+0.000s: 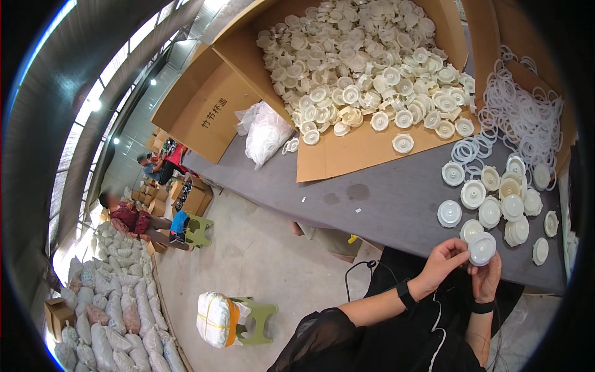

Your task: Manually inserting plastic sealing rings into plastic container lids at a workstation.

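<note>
Workshop's long grey surface (403, 198) backs a left hand (441, 265) and right hand (487, 282), each grip closed on a round white plastic lid (482, 249) at four o'clock; light rim pressure should leave its face clear.

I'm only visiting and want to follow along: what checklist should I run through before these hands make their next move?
1. Round white plastic lid secure: ok, held by the left hand and right hand.
2. Thin ring seated inside that lid: cannot tell.
3. Translucent whitish rings within sight: ok, heaped at the right.
4. Loose off-white plastic lids in tidy rows: not ok, scattered and partly overlapping on the grey tabletop.
5. Brown cardboard box stocked: ok, a large heap of off-white plastic pieces spreads onto its flap.
</note>
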A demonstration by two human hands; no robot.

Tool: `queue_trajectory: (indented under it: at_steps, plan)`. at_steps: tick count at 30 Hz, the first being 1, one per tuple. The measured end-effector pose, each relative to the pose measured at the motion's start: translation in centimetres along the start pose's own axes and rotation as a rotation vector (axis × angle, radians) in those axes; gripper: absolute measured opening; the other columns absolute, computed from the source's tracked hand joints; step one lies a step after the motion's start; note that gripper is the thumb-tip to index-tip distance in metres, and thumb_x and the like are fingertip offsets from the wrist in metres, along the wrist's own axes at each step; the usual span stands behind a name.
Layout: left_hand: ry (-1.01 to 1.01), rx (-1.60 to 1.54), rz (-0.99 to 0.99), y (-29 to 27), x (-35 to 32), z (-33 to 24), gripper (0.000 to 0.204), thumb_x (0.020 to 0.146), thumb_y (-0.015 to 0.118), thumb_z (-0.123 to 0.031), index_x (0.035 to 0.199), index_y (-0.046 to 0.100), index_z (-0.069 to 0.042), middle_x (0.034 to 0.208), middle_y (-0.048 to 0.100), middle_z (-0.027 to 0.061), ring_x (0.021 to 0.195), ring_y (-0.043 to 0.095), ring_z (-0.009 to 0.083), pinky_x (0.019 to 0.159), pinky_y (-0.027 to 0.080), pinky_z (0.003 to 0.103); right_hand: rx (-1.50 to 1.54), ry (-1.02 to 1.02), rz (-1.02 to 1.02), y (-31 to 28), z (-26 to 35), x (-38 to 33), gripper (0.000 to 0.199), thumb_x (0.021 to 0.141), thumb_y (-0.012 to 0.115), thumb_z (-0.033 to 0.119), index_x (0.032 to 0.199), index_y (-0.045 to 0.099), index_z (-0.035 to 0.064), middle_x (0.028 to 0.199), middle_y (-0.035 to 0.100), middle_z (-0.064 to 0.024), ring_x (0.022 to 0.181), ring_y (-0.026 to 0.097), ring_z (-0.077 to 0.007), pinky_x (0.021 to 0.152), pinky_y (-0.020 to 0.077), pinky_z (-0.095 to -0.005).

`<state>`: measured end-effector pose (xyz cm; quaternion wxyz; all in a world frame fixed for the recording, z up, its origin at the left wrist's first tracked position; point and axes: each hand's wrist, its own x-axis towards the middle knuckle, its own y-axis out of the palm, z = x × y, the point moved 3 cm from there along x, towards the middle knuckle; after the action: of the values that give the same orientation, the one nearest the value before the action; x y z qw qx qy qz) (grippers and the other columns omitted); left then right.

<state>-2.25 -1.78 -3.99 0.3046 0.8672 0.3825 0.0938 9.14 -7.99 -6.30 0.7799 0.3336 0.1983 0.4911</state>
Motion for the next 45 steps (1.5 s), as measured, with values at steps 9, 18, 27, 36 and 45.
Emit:
queue_trajectory:
  at_steps: [9, 18, 27, 36, 45]
  plan:
    - [0.023, -0.012, 0.014, 0.3, -0.1, -0.3, 0.009, 0.080, 0.055, -0.007, 0.086, 0.049, -0.004, 0.084, 0.049, -0.0010, 0.076, 0.047, 0.0055, 0.068, 0.039, 0.020, 0.004, 0.012, -0.022, -0.3, -0.1, -0.1, 0.040, 0.085, 0.044, 0.038, 0.093, 0.047, -0.0008, 0.070, 0.055, -0.0095, 0.046, 0.049, -0.0126, 0.042, 0.0403, -0.0241]
    - [0.157, 0.075, 0.016, 0.5, 0.0, -0.7, 0.007, 0.079, 0.053, -0.004, 0.082, 0.047, -0.003, 0.091, 0.046, 0.0021, 0.083, 0.045, 0.0084, 0.075, 0.037, 0.021, -0.008, 0.004, -0.037, -0.5, -0.2, -0.2, 0.038, 0.085, 0.044, 0.038, 0.089, 0.048, 0.0000, 0.068, 0.056, -0.0098, 0.043, 0.048, -0.0125, 0.040, 0.0404, -0.0236]
    - [0.041, 0.005, -0.002, 0.4, -0.3, -0.4, 0.010, 0.080, 0.053, -0.005, 0.086, 0.046, -0.003, 0.086, 0.047, 0.0001, 0.075, 0.045, 0.0058, 0.067, 0.037, 0.019, -0.021, 0.004, -0.073, -0.8, -0.4, -0.4, 0.037, 0.086, 0.041, 0.036, 0.088, 0.048, 0.0002, 0.065, 0.054, -0.0087, 0.042, 0.048, -0.0122, 0.039, 0.0401, -0.0229]
    - [-0.002, 0.051, -0.069, 0.2, -0.7, 0.1, 0.011, 0.081, 0.053, -0.008, 0.089, 0.048, -0.003, 0.077, 0.050, -0.0004, 0.057, 0.047, 0.0039, 0.052, 0.039, 0.016, -0.043, 0.023, -0.115, -0.5, -0.1, -0.7, 0.034, 0.087, 0.040, 0.033, 0.084, 0.048, 0.0006, 0.061, 0.052, -0.0077, 0.039, 0.046, -0.0118, 0.034, 0.0369, -0.0219]
    - [-0.066, -0.060, -0.049, -0.3, -1.1, 0.5, 0.009, 0.081, 0.051, -0.011, 0.081, 0.045, -0.004, 0.073, 0.052, 0.0031, 0.046, 0.045, 0.0059, 0.038, 0.034, 0.016, -0.020, 0.043, -0.066, 1.2, 0.4, -1.6, 0.035, 0.087, 0.041, 0.033, 0.079, 0.050, 0.0000, 0.056, 0.051, -0.0068, 0.035, 0.041, -0.0091, 0.031, 0.0328, -0.0202]
